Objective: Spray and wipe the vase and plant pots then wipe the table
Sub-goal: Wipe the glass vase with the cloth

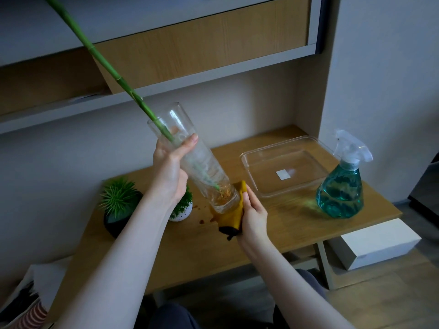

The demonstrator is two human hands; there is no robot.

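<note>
The left hand point(169, 170) is closed around the upper part of a tall clear glass cylinder vase point(197, 160), which is held tilted above the wooden table point(273, 224), its mouth up and to the left and its base low, just over the tabletop. The right hand point(253, 213) is clamped on a folded mustard-yellow cloth with a dark edge point(234, 217), which is pressed against the base of the vase. A long green bamboo stalk point(104, 60) is seen running from the vase out past the top left corner, with orange-brown roots in a little water at the bottom. The wiping of the vase is judged to be the step in hand, at its lower end. A few small brown spots are seen on the table beside the cloth. To the left, a dark round pot with a spiky green plant point(118, 207) and a small white speckled pot point(181, 212) stand untouched; to the right are a clear plastic tray point(251, 180) and a clear spray bottle of blue-green liquid point(342, 186). Next, the vase would probably need to be set upright without spilling, and the pots sprayed.
</note>
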